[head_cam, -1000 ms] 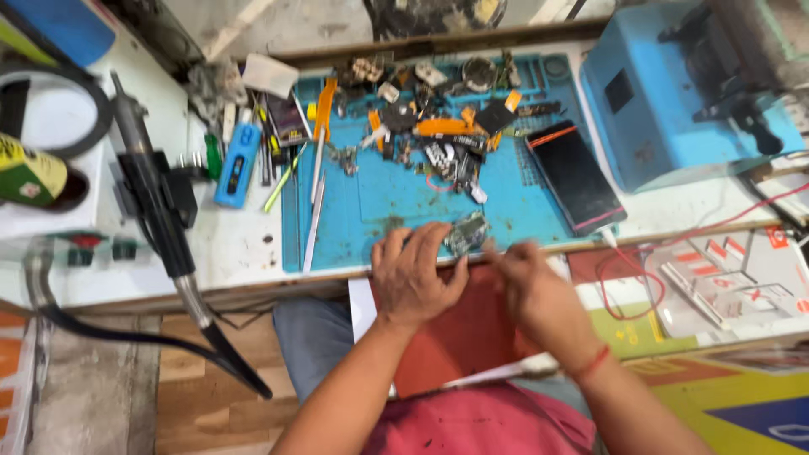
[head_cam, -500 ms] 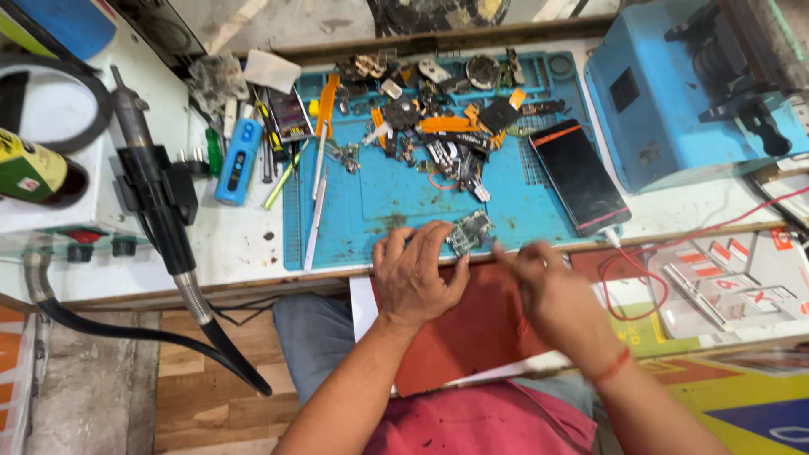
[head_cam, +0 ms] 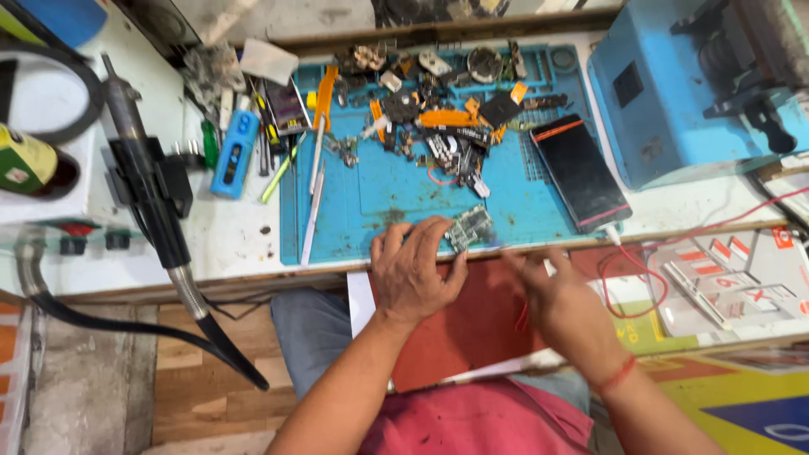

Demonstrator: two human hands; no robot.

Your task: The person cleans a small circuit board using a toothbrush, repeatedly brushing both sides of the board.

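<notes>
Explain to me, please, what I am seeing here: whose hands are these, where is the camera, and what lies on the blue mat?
The camera sits on a person's head and looks down at a workbench. The left hand rests at the near edge of the blue mat, its fingers touching a small circuit board. The right hand is blurred just below the bench edge; what it holds cannot be told. On the mat lie a dark phone, a heap of small parts and slim tweezers. A black hot-air tool with a hose lies to the left, and a blue machine stands at the right.
</notes>
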